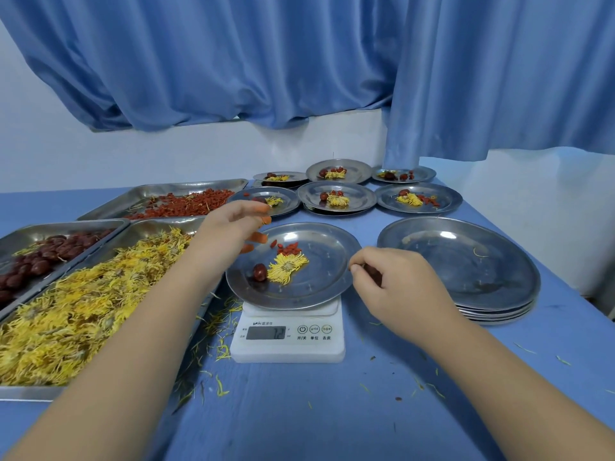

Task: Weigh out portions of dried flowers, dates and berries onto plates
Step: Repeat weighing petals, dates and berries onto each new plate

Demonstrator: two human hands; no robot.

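A steel plate (327, 251) sits on a white digital scale (289, 344). On the plate lie one dried yellow flower (288, 266), one dark red date (259, 272) and a few red berries (288, 248). My left hand (229, 224) hovers over the plate's left rim, its orange-tipped fingers spread and pointing down, slightly blurred. At the plate's right rim, my right hand (392, 277) has its fingers curled and pinches the edge. The scale's display is too blurred to read.
Three steel trays stand at the left: yellow flowers (83, 311), dates (43, 257) and red berries (186, 204). A stack of empty plates (459, 261) stands to the right of the scale. Several filled plates (336, 197) sit at the back. Loose petals litter the blue table.
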